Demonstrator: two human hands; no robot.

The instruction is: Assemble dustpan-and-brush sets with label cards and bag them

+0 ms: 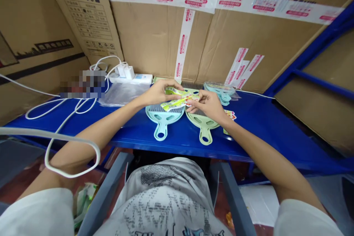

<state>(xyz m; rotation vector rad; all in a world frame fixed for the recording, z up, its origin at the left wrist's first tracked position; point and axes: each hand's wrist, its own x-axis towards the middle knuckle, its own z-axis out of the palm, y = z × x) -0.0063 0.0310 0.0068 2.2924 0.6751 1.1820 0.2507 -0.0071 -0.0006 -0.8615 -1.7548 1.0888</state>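
Observation:
My left hand (163, 92) and my right hand (208, 105) both grip a yellow-green printed paper label (177, 104), one at each end. It hangs above two small dustpan-and-brush sets that lie side by side on the blue table. The light blue dustpan (163, 118) is under my left hand, and the green dustpan (204, 123) under my right; the handles of both point towards me. Grey bristles show in each pan. Another printed card (230, 115) lies partly hidden behind my right wrist.
More light blue dustpans (218, 92), some in clear wrap, lie at the back. Clear plastic bags (124, 94) lie at the left beside a white power strip (142, 78) with chargers. White cables (72, 118) loop across my left side. Cardboard (155, 33) walls the table's back.

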